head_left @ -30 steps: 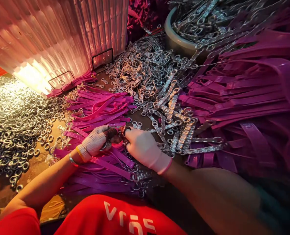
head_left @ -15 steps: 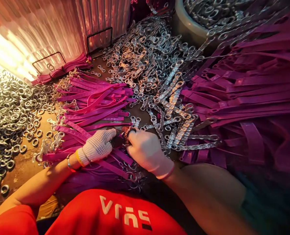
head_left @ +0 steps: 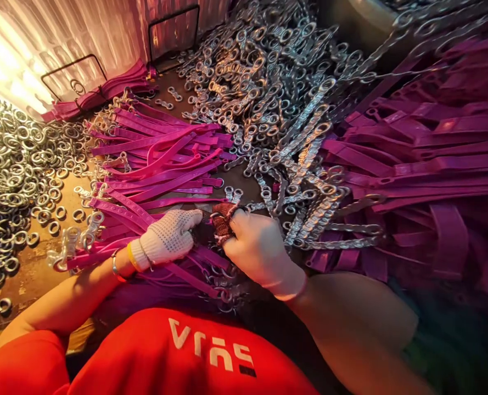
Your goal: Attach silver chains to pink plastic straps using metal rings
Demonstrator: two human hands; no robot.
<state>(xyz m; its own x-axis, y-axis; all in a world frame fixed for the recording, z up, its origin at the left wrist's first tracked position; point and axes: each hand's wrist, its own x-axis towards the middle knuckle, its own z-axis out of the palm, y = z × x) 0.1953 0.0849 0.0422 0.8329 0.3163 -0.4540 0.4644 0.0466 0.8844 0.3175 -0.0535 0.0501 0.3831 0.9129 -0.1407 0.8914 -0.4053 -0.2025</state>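
Observation:
My left hand [head_left: 167, 236], in a white dotted glove with a yellow cuff, is closed in a pinch above a bundle of purple straps [head_left: 153, 164]. What its fingertips hold, if anything, is too dark to make out. Just to the right is my right hand [head_left: 262, 249] in a plain white glove, with brown knitted covering [head_left: 224, 219] around its curled fingers. Those fingers are closed too, and their contents are hidden. A dark gap shows between the two hands. Small metal links [head_left: 233, 193] lie just beyond the right hand.
Loose metal rings [head_left: 17, 164] cover the left side. A heap of metal links [head_left: 244, 82] lies at the back, near a tub [head_left: 371, 13]. Link chains [head_left: 346, 241] run toward more purple straps [head_left: 433, 159] on the right. Wire handles [head_left: 173, 19] stand by the ribbed backdrop.
My right hand has drawn slightly right, away from the left, and more of its brown finger covering shows. Both hands stay closed. The camera view has shifted a little.

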